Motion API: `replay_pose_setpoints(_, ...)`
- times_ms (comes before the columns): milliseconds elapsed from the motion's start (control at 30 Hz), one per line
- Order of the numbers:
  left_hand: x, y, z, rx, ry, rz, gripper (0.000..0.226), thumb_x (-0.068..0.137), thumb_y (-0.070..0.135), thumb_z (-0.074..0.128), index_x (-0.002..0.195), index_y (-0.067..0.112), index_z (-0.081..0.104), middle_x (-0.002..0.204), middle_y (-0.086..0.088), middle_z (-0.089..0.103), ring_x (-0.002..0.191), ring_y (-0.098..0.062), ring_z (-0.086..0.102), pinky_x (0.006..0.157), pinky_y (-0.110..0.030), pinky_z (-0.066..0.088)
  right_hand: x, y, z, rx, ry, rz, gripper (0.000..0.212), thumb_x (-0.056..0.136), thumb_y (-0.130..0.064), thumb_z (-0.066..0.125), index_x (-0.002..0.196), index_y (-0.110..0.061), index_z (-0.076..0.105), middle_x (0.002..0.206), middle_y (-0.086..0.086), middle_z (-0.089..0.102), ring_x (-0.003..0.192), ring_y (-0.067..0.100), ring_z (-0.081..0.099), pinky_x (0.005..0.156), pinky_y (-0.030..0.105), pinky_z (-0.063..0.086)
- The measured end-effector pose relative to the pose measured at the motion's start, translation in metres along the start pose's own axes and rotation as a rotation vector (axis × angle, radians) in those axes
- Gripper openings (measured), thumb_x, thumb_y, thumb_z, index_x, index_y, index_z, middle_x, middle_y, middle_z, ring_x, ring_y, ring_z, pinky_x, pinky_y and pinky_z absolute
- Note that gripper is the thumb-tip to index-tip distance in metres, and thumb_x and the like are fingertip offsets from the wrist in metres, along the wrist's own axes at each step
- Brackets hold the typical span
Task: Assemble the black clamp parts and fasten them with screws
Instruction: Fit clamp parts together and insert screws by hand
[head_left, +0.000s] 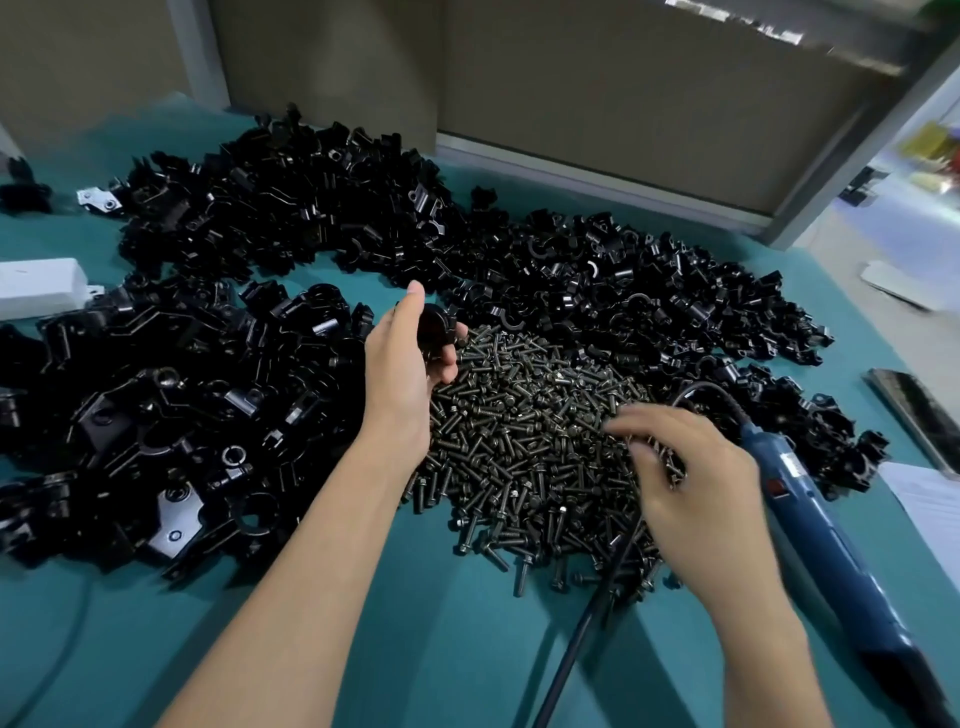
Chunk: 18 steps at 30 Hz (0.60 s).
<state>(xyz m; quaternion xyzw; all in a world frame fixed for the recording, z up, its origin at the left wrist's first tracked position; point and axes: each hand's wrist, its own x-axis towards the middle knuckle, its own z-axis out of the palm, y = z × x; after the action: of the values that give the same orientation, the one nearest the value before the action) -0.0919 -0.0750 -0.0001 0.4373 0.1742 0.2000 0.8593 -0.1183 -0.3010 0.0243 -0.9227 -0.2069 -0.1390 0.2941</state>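
My left hand (402, 364) holds a black clamp part (435, 332) above the far left edge of a heap of dark screws (524, 441). My right hand (691, 478) lies on the right side of that heap, its curled fingers among the screws; it is blurred and I cannot make out whether it pinches one. Large piles of black clamp parts (270, 208) cover the green table (441, 649) at the left, the back and the right.
A blue electric screwdriver (821, 525) lies at the right of the screws, its black cable (582, 639) running toward me. A white box (41, 286) sits at the left edge, papers (930, 499) and a dark flat object (919, 410) at the right.
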Motion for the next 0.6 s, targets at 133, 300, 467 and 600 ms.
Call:
replay_pose_setpoints(133, 0.0, 0.001, 0.0, -0.013, 0.0, 0.0, 0.027, 0.105, 0.035, 0.047, 0.094, 0.012, 0.056, 0.074, -0.005, 0.068, 0.056, -0.011, 0.052, 0.047, -0.022, 0.04, 0.036, -0.018, 0.019, -0.011, -0.181, -0.067, 0.031, 0.093, 0.003, 0.059, 0.106, -0.021, 0.073, 0.107, -0.018, 0.061, 0.112, 0.005, 0.054, 0.101, 0.009, 0.032)
replay_pose_setpoints(300, 0.0, 0.001, 0.0, -0.052, 0.007, -0.002, 0.027, 0.105, 0.033, 0.046, 0.1, 0.008, 0.054, 0.075, -0.006, 0.067, 0.056, -0.011, 0.052, 0.047, -0.021, 0.041, 0.06, -0.034, 0.039, -0.037, -0.264, -0.104, 0.033, 0.094, 0.003, 0.056, 0.106, -0.021, 0.074, 0.112, -0.006, 0.069, 0.114, 0.014, 0.055, 0.101, 0.025, 0.039)
replay_pose_setpoints(467, -0.001, 0.0, -0.001, -0.079, 0.016, -0.017, 0.03, 0.104, 0.035, 0.047, 0.102, 0.006, 0.055, 0.077, -0.006, 0.067, 0.057, -0.01, 0.052, 0.049, -0.021, 0.042, 0.061, -0.051, 0.06, -0.025, -0.275, -0.166, 0.016, 0.093, -0.012, 0.064, 0.1, -0.022, 0.074, 0.1, -0.008, 0.067, 0.106, 0.015, 0.052, 0.09, 0.031, 0.045)
replay_pose_setpoints(600, 0.0, -0.001, -0.002, -0.074, 0.021, -0.021, 0.027, 0.103, 0.034, 0.049, 0.095, 0.009, 0.056, 0.08, -0.008, 0.066, 0.057, -0.011, 0.053, 0.049, -0.021, 0.042, 0.051, -0.062, 0.078, -0.273, -0.257, -0.09, 0.03, 0.085, -0.052, 0.069, 0.093, -0.023, 0.068, 0.096, -0.006, 0.059, 0.101, 0.018, 0.046, 0.084, 0.034, 0.042)
